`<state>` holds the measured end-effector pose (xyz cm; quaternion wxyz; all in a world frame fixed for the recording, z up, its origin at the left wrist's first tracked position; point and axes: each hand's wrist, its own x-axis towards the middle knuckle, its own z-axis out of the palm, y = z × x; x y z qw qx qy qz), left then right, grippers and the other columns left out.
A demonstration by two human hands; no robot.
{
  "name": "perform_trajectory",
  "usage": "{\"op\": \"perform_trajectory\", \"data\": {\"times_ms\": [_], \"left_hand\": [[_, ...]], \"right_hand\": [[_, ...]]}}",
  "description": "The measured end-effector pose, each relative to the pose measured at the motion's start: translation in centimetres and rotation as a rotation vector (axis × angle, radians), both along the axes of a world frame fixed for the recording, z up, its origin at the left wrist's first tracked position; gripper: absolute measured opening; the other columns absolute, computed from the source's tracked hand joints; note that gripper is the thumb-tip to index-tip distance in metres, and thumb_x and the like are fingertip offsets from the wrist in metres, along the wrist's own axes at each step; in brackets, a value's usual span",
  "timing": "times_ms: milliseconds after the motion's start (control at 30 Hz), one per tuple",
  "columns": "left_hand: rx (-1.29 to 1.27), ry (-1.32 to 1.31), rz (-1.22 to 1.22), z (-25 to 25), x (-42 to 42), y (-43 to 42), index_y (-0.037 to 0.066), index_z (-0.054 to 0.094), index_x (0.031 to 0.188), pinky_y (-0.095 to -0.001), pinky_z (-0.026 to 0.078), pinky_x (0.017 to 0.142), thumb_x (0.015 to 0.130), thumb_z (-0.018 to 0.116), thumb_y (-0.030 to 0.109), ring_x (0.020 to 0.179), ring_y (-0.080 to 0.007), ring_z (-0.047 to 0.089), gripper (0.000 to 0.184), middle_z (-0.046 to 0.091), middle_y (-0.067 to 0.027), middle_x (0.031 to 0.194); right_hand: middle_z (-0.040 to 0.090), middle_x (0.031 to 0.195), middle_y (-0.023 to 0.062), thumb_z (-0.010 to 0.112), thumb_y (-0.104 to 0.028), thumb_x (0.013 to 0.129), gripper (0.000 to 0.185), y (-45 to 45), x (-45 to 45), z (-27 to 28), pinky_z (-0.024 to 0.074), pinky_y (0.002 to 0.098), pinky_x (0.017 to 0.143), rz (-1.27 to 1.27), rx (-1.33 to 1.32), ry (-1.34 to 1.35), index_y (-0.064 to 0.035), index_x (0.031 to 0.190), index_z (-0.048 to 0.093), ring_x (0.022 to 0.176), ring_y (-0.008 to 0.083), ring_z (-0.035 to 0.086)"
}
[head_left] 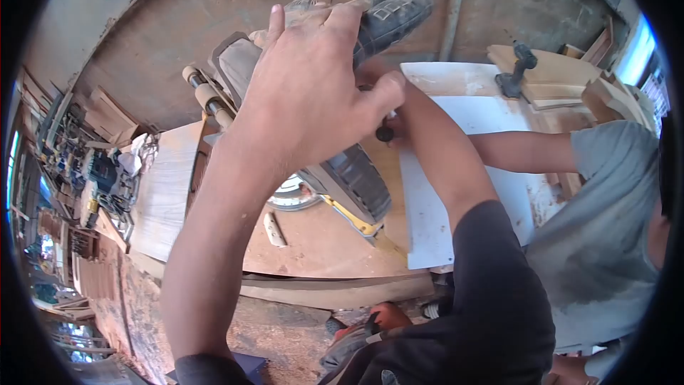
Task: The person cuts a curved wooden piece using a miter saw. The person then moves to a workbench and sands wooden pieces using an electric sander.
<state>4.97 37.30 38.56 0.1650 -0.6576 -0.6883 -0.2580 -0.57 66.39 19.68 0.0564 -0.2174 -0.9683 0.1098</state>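
Observation:
A yellow, black and grey miter saw (354, 182) stands on the wooden bench, its dark motor housing (393, 23) uppermost. My left hand (306, 82) is raised in front of the saw's upper part, back toward me, with thumb and fingers spread; some fingertips are hidden, so contact with the saw cannot be judged. Behind that thumb, my right hand (374, 73) reaches in close to the saw head, largely covered, so its fingers do not show. Just below is a black round knob (385, 132). A small light wood offcut (273, 230) lies by the saw base.
At the right, a person in a grey shirt (605, 221) stretches an arm (527, 152) toward the saw, across white sheets (467, 192). A cordless drill (518, 70) stands by wooden boards (563, 85). Tools (103, 171) crowd the left. Sawdust covers the floor (285, 342).

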Motion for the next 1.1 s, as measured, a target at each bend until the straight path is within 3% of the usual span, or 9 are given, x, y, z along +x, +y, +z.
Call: {"op": "perform_trajectory", "data": {"times_ms": [100, 167, 233, 267, 333, 367, 433, 767, 1100], "left_hand": [[0.066, 0.139, 0.019, -0.4, 0.0, 0.1, -0.006, 0.054, 0.142, -0.0693, 0.02, 0.125, 0.087, 0.073, 0.039, 0.119, -0.0474, 0.064, 0.073, 0.07, -0.0271, 0.121], [-0.008, 0.094, 0.037, 0.0, 0.7, -0.3, -0.006, 0.052, 0.144, -0.0684, 0.02, 0.125, 0.086, 0.073, 0.038, 0.124, -0.0477, 0.061, 0.075, 0.067, -0.0283, 0.126], [-0.1, 0.056, 0.056, -0.7, 1.5, -0.4, -0.006, 0.05, 0.145, -0.0675, 0.02, 0.126, 0.086, 0.073, 0.037, 0.128, -0.048, 0.059, 0.077, 0.065, -0.0294, 0.131], [-0.033, 0.13, 0.049, -1.8, 2.0, -0.5, -0.008, 0.052, 0.141, -0.0665, 0.021, 0.126, 0.085, 0.072, 0.035, 0.132, -0.0467, 0.058, 0.074, 0.065, -0.0305, 0.13], [0.027, 0.205, 0.023, -3.3, 2.8, -0.6, -0.011, 0.054, 0.136, -0.0656, 0.022, 0.127, 0.084, 0.071, 0.033, 0.135, -0.0454, 0.057, 0.071, 0.066, -0.0315, 0.129], [-0.011, 0.189, 0.035, -3.8, 3.2, -0.7, -0.011, 0.053, 0.137, -0.065, 0.021, 0.127, 0.083, 0.072, 0.033, 0.138, -0.0449, 0.055, 0.072, 0.064, -0.0312, 0.134], [-0.051, 0.173, 0.033, -4.9, 4.0, -0.8, -0.011, 0.052, 0.139, -0.0643, 0.02, 0.128, 0.082, 0.074, 0.033, 0.14, -0.0445, 0.053, 0.075, 0.061, -0.031, 0.138], [-0.204, 0.169, 0.05, -11.9, 7.4, -1.3, -0.012, 0.042, 0.147, -0.0659, 0.016, 0.128, 0.074, 0.08, 0.028, 0.151, -0.0453, 0.039, 0.092, 0.049, -0.0319, 0.152], [-0.185, 0.146, 0.047, -13.4, 8.6, -1.5, -0.01, 0.04, 0.148, -0.0679, 0.017, 0.128, 0.072, 0.08, 0.028, 0.153, -0.0443, 0.037, 0.094, 0.044, -0.0292, 0.156]], "right_hand": [[0.067, 0.136, 0.0264, 0.061, -0.016, 0.092, 0.046, 1.1, 6.8, 3.3, 0.0513, 0.0552, 0.107, 0.054, -0.044, 0.432, -0.0034, 0.136, 0.067, 0.123, 0.0437, 0.067], [0.067, 0.132, 0.0282, 0.06, -0.006, 0.087, 0.051, -1.4, 12.6, 7.3, 0.05, 0.0481, 0.109, -0.031, -0.005, 0.567, -0.003, 0.138, 0.065, 0.123, 0.0428, 0.065], [0.069, 0.135, 0.0208, 0.053, 0.007, 0.086, 0.056, -3.1, 16.4, 10.4, 0.0495, 0.0459, 0.11, -0.052, -0.057, 1.044, -0.0055, 0.14, 0.063, 0.126, 0.0399, 0.064], [0.069, 0.135, 0.0208, 0.053, 0.007, 0.086, 0.056, -4.4, 17.9, 12.2, 0.0495, 0.0459, 0.11, -0.068, -0.055, 1.046, -0.0055, 0.14, 0.063, 0.126, 0.0399, 0.064], [0.066, 0.14, 0.0198, 0.053, 0.01, 0.081, 0.063, -6.6, 20.0, 14.8, 0.0496, 0.0435, 0.111, 0.149, 0.447, 0.988, -0.0065, 0.141, 0.062, 0.125, 0.0394, 0.064], [0.066, 0.14, 0.0198, 0.053, 0.01, 0.081, 0.063, -6.7, 20.4, 14.4, 0.0496, 0.0435, 0.111, 0.128, 0.444, 0.982, -0.0065, 0.141, 0.062, 0.125, 0.0394, 0.064], [0.063, 0.144, 0.0161, 0.053, 0.014, 0.077, 0.072, -6.5, 21.2, 14.1, 0.0494, 0.0421, 0.111, 0.191, 0.103, 0.415, -0.0098, 0.144, 0.062, 0.128, 0.0389, 0.062], [0.06, 0.145, 0.0125, 0.066, 0.011, 0.078, 0.072, -11.8, 24.8, 2.4, 0.0489, 0.0464, 0.113, -0.01, 0.1, 0.69, -0.0108, 0.146, 0.057, 0.133, 0.0383, 0.056], [0.056, 0.149, 0.0096, 0.075, 0.0, 0.075, 0.077, -12.6, 26.1, 1.3, 0.0451, 0.051, 0.11, -0.055, 0.137, 0.657, -0.0108, 0.149, 0.055, 0.13, 0.035, 0.055]]}}
